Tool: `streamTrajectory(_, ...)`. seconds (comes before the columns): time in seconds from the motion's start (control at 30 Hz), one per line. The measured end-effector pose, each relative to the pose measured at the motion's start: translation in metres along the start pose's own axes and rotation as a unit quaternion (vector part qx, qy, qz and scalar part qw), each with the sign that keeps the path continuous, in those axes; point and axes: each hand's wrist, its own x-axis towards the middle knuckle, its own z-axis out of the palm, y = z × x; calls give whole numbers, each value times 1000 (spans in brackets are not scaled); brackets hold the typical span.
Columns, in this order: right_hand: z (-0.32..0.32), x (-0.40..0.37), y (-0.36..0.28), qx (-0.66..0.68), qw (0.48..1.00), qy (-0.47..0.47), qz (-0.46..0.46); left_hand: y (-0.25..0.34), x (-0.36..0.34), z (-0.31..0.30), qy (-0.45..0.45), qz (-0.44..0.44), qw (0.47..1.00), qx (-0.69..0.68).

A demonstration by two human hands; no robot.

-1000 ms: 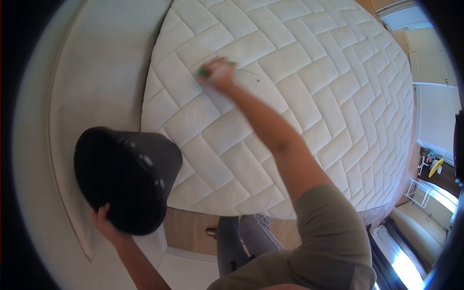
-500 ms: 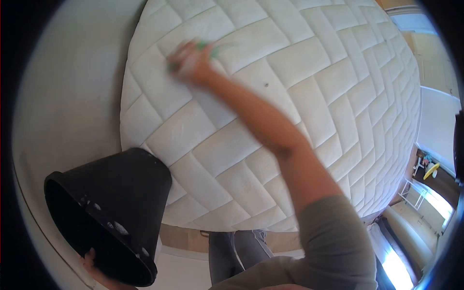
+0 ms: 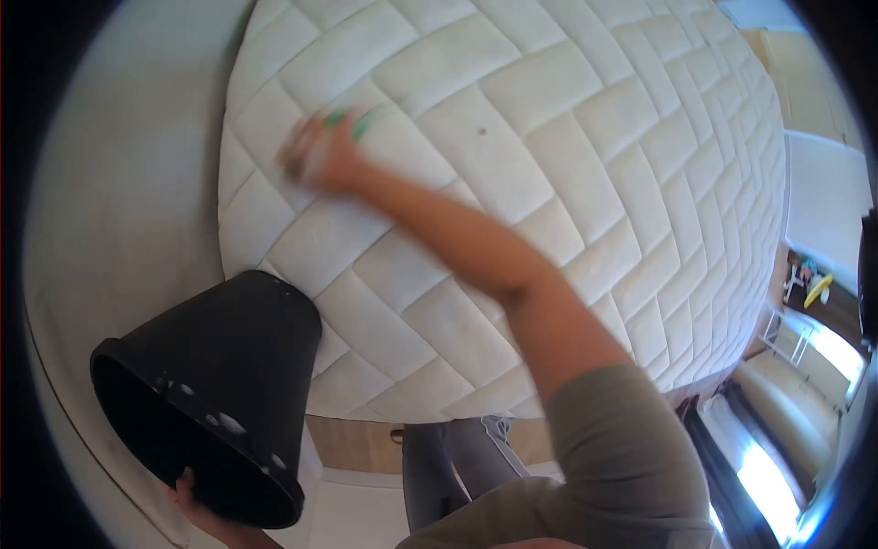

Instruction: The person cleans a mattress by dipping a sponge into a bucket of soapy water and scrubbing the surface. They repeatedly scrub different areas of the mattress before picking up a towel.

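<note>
A black tapered bin (image 3: 229, 339) lies tilted at the lower left, its wide mouth facing down and left, its base against the mattress edge. White scuffs mark its side near the rim. My left hand (image 3: 187, 494) grips the lower rim, fingers at the inside of the mouth. Stretched out over the white quilted mattress (image 3: 439, 293), my right hand (image 3: 325, 160) is closed and smeared by motion. Green and whitish bits (image 3: 346, 122) show between its fingers, too blurred to name.
A pale wall (image 3: 137, 201) runs along the left of the mattress. One small dark spot (image 3: 482, 131) marks the quilted top. Far right, a dark shelf holds a yellow object (image 3: 818, 290) and other small items. Bright light (image 3: 768, 476) falls at the lower right.
My right hand has moved left and slightly down over the mattress, with the green bits still in it. The bin and my left hand have shifted only a little.
</note>
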Motion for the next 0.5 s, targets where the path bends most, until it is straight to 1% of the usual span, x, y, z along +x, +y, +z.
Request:
streamTrajectory(0.03, 13, -4, 11, 352, 935, -36, 6, 0, 6, -4, -18, 14, 1000, 2)
streamTrajectory(0.07, 21, -9, 22, 661, 747, -68, 17, 1, 10, -7, -36, 28, 999, 4)
streamTrajectory(0.1, 29, -19, 30, 883, 460, -90, 25, -1, 13, -11, -61, 37, 997, 12)
streamTrajectory(0.13, 33, -26, 34, 988, 110, -102, 35, -2, 11, -10, -65, 35, 997, 20)
streamTrajectory(0.17, 93, -38, -8, 966, 232, -108, -33, 1, 7, -8, -62, 20, 998, 25)
streamTrajectory(0.2, 144, -56, -57, 939, 309, -143, -47, 1, 7, -9, -54, 7, 998, 27)
streamTrajectory(0.23, 197, -74, -102, 927, 323, -184, -44, -1, 10, -9, -50, 8, 998, 26)
streamTrajectory(0.27, 239, -98, -148, 929, 297, -219, -24, -2, 15, -11, -39, 2, 999, 23)
streamTrajectory(0.3, 199, -161, -268, 980, 131, -137, 67, -2, 17, -14, -27, -6, 999, 27)
streamTrajectory(0.33, 211, -167, -267, 940, -197, -196, 196, -5, 22, -19, -25, -9, 999, 34)
streamTrajectory(0.37, 236, -144, -214, 948, 60, -284, 131, -10, 29, -23, -31, 7, 999, 23)
streamTrajectory(0.4, 251, -109, -136, 873, 337, -351, 23, -13, 32, -27, -36, 25, 999, 14)
streamTrajectory(0.43, 219, -92, -87, 875, 347, -339, 3, -14, 37, -30, -38, 27, 999, 15)
streamTrajectory(0.5, 129, -81, 18, 915, 306, -264, 3, -14, 47, -29, -78, 15, 997, 10)
